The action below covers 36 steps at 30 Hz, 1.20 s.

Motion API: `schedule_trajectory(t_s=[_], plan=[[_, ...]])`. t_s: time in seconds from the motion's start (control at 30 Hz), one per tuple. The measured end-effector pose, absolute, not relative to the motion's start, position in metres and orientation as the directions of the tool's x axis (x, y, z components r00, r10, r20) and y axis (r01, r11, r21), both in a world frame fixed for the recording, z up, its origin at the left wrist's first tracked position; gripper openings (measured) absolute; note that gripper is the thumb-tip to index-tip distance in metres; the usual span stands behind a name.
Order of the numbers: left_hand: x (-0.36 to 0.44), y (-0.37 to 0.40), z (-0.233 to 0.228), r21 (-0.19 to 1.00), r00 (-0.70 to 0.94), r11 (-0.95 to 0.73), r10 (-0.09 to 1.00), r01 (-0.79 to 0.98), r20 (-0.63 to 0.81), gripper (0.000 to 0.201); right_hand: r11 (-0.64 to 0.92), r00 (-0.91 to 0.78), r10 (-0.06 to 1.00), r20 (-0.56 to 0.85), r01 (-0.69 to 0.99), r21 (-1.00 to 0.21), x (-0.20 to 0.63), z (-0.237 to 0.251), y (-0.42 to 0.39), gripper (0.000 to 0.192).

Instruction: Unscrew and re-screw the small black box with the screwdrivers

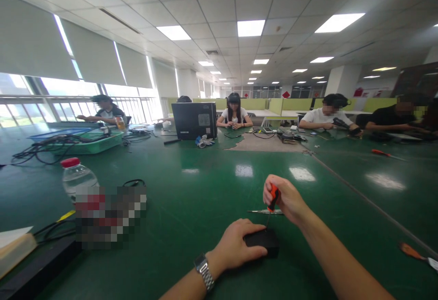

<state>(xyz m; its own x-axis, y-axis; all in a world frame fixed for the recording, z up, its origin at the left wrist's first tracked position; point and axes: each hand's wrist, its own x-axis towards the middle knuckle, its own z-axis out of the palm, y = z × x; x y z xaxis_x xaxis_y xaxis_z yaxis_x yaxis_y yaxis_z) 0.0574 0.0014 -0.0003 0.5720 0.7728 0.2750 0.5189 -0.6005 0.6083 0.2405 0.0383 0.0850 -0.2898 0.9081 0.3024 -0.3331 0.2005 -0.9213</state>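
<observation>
A small black box (270, 244) lies on the green tabletop in front of me. My left hand (236, 244) grips its left end, thumb along the near side and fingers over the far side. My right hand (284, 195) is closed around the red and black handle of a screwdriver (273, 197). The screwdriver stands nearly upright, its thin shaft reaching down to the top of the box near the far edge. Whether the tip sits in a screw is too small to tell. Just behind the box lies a second, slim screwdriver (262, 211) with a clear handle, partly hidden.
To the left stand a water bottle (77, 179) with a red cap and a green basket (92, 144) of cables. A black computer case (194, 121) is farther back. An orange-handled tool (410, 250) lies at right, a red screwdriver (381, 153) beyond. Several people sit around the table.
</observation>
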Motion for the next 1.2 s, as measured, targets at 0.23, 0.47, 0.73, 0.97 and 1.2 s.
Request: schedule_trajectory(t_s=[0.23, 0.47, 0.73, 0.97, 1.2], plan=[[0.058, 0.002, -0.001, 0.603, 0.569, -0.601, 0.775, 0.525, 0.277, 0.052, 0.232, -0.254, 0.928, 0.272, -0.177, -0.956, 0.238, 0.090, 0.033, 0.019], [0.057, 0.002, 0.000, 0.607, 0.571, -0.603, 0.772, 0.517, 0.280, 0.052, 0.032, -0.268, 0.952, 0.151, -0.400, -0.916, 0.242, 0.084, 0.039, 0.025], [0.057, 0.002, 0.000, 0.605, 0.576, -0.598, 0.774, 0.527, 0.263, 0.053, -0.001, -0.276, 0.947, 0.162, -0.509, -0.861, 0.247, 0.077, 0.043, 0.021], [0.057, 0.001, 0.002, 0.610, 0.575, -0.585, 0.781, 0.534, 0.245, 0.054, 0.051, -0.303, 0.932, 0.199, -0.434, -0.900, 0.246, 0.084, 0.036, 0.021], [0.056, 0.000, 0.003, 0.618, 0.569, -0.585, 0.781, 0.525, 0.257, 0.054, 0.125, -0.251, 0.942, 0.223, -0.354, -0.927, 0.244, 0.089, 0.032, 0.023]])
